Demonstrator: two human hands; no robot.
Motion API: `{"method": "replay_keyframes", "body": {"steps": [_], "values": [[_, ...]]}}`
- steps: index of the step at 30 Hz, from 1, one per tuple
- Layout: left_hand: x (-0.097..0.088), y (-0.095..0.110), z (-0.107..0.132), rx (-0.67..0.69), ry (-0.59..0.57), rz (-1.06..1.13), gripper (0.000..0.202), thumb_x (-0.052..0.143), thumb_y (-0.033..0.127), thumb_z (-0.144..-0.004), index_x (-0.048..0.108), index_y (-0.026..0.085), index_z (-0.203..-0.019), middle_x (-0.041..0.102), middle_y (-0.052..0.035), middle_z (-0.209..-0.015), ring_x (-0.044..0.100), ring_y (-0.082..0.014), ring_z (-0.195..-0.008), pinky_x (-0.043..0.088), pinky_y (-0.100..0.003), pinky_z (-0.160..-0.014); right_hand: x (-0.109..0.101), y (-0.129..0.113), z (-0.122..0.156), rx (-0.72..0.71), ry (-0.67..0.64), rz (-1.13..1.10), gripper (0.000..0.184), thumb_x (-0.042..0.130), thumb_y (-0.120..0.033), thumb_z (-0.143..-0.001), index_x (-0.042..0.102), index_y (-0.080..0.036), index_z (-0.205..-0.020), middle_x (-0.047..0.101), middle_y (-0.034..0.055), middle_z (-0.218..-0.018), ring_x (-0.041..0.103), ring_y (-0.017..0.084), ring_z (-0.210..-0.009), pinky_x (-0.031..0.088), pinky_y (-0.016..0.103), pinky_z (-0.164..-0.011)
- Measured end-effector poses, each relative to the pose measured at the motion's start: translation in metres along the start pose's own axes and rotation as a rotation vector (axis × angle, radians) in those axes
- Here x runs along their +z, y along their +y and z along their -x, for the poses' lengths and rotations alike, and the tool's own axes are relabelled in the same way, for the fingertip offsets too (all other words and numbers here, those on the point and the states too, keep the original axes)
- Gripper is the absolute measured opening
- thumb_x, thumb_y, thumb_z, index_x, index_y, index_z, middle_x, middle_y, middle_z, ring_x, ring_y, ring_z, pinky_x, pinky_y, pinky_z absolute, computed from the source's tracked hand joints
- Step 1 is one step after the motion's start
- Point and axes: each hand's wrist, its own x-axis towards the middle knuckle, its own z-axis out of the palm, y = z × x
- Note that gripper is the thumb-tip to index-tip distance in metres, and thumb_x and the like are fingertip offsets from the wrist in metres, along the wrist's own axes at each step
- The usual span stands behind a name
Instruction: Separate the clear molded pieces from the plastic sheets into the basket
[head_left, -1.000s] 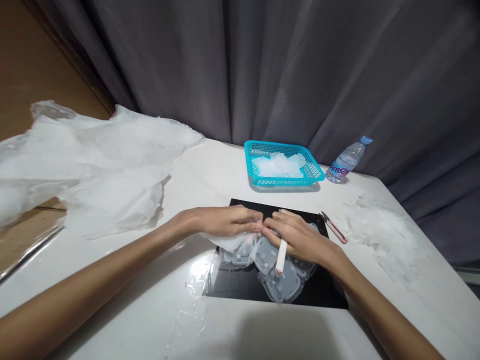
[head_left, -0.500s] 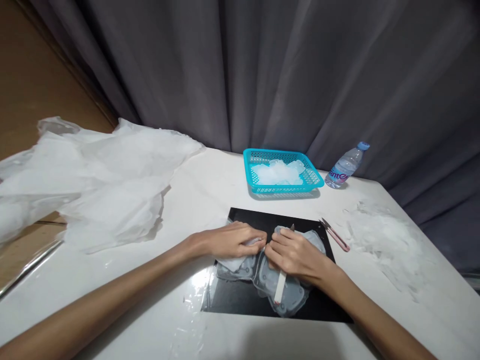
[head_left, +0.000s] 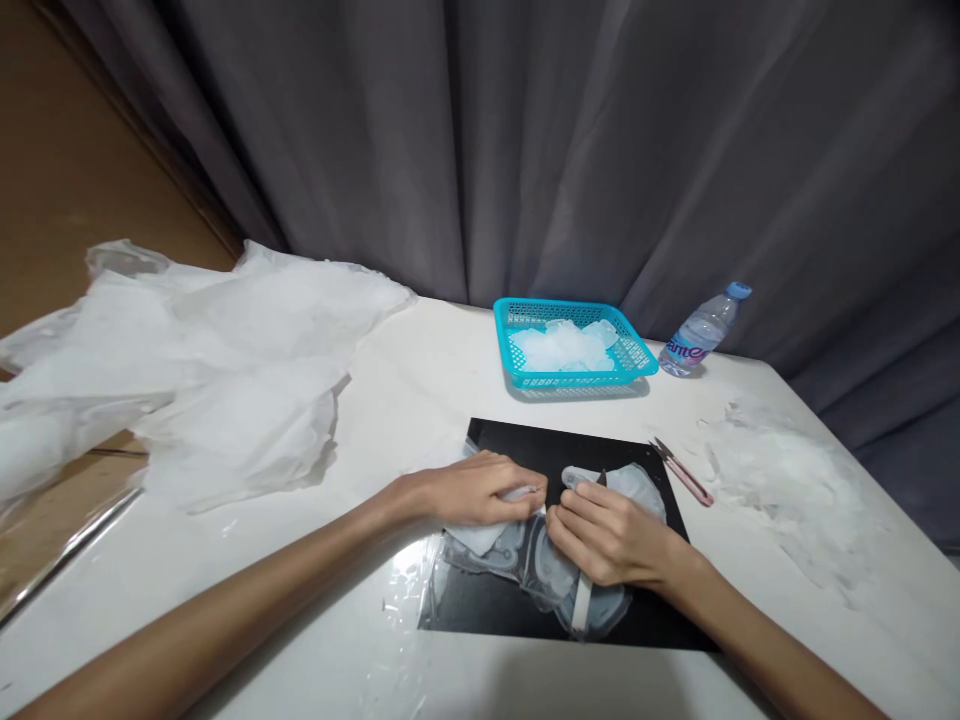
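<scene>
A translucent moulded plastic sheet with rounded parts lies on a black mat on the white table. My left hand is closed, pinching the sheet's upper edge. My right hand is closed round a white-handled craft knife; its dark blade tip shows above my fingers, and the handle sticks out towards me. The two hands nearly touch over the sheet.
A turquoise basket with clear plastic pieces stands behind the mat, and a water bottle lies to its right. Small pink-handled snips lie by the mat. Plastic trimmings cover the right; a big white plastic bag fills the left.
Both hands and the sheet have slid towards me on the mat. The knife handle sits lower, with the blade tip now showing above my right fingers.
</scene>
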Motion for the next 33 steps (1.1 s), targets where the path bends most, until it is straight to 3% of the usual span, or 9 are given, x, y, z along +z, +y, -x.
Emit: {"method": "replay_keyframes", "body": {"steps": [10,14,22,28,30,33], "values": [[-0.002,-0.009,0.003,0.035,-0.032,0.252,0.03,0.048,0.04,-0.103,0.045,0.021,-0.08,0.044,0.0044,-0.072,0.041,-0.0127,-0.066,0.035,-0.025,-0.063,-0.003,0.001,0.0,0.04,0.008,-0.028,0.022,0.051,-0.005,-0.103,0.065,-0.013,-0.088,0.062,0.0022,-0.067,0.056,0.017,-0.067,0.045,0.035,-0.071],[-0.001,-0.009,0.004,0.018,-0.022,0.279,0.031,0.049,0.04,-0.102,0.043,0.021,-0.079,0.042,0.0046,-0.072,0.04,-0.0129,-0.067,0.033,-0.025,-0.062,0.005,0.003,0.001,0.104,0.039,-0.058,0.028,0.048,-0.011,-0.106,0.063,-0.015,-0.083,0.055,0.0004,-0.061,0.049,0.018,-0.064,0.044,0.034,-0.068],[-0.001,-0.009,0.006,0.005,-0.009,0.298,0.033,0.052,0.041,-0.101,0.044,0.02,-0.078,0.041,0.0048,-0.071,0.037,-0.0127,-0.066,0.031,-0.026,-0.063,0.012,0.006,0.008,0.137,0.032,-0.073,0.033,0.049,-0.009,-0.103,0.057,-0.019,-0.073,0.049,-0.0011,-0.06,0.044,0.018,-0.063,0.041,0.032,-0.067],[-0.005,-0.01,0.012,-0.034,0.038,0.304,0.042,0.045,0.054,-0.105,0.05,0.02,-0.081,0.049,0.0025,-0.074,0.044,-0.0139,-0.069,0.037,-0.026,-0.068,0.009,0.015,0.023,0.304,-0.029,-0.143,0.03,0.052,-0.005,-0.099,0.055,-0.021,-0.073,0.049,-0.002,-0.061,0.044,0.017,-0.064,0.036,0.032,-0.067],[-0.006,-0.01,0.013,-0.046,0.033,0.299,0.041,0.045,0.053,-0.106,0.056,0.02,-0.085,0.056,0.0008,-0.08,0.05,-0.0143,-0.074,0.04,-0.027,-0.072,0.004,0.017,0.02,0.38,-0.057,-0.216,0.023,0.053,-0.008,-0.099,0.061,-0.019,-0.081,0.055,-0.0007,-0.066,0.045,0.018,-0.068,0.036,0.033,-0.067],[-0.007,-0.006,0.012,-0.111,0.019,0.29,0.038,0.059,0.056,-0.1,0.063,0.019,-0.09,0.063,0.0,-0.085,0.056,-0.0149,-0.078,0.042,-0.026,-0.074,-0.008,0.02,0.011,0.433,-0.159,-0.358,0.017,0.055,-0.015,-0.102,0.068,-0.019,-0.112,0.064,0.0025,-0.082,0.049,0.02,-0.081,0.041,0.033,-0.075]]}}
